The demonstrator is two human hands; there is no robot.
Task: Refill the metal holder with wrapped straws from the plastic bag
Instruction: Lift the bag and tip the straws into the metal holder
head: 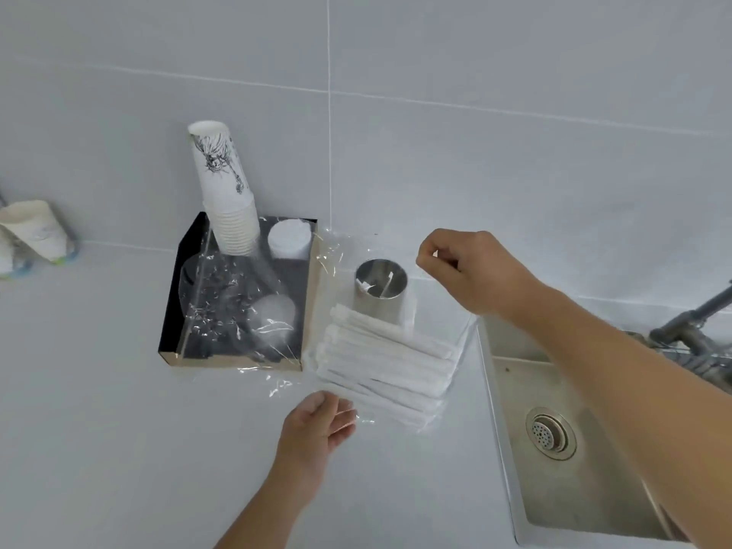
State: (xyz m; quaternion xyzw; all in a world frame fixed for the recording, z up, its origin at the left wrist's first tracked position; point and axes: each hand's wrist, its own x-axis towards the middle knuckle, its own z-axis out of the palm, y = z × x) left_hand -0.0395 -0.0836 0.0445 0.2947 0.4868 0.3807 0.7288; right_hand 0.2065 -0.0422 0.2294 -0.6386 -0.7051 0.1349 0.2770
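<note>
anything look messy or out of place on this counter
Yes. Loose clear plastic wrap lies crumpled across the black tray, spilling over its front edge. The metal holder is nearly empty, while the wrapped straws lie flat in their plastic bag beside it.

Stacked paper cups (226, 196) in black tray (174, 295); steel sink (554, 469) right.

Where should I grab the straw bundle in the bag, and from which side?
Pinch a few wrapped straws at their near-left ends, by the left hand. The plastic bag seems to open there, and the straws lie flat, pointing toward it; the metal holder blocks the far side.
</note>
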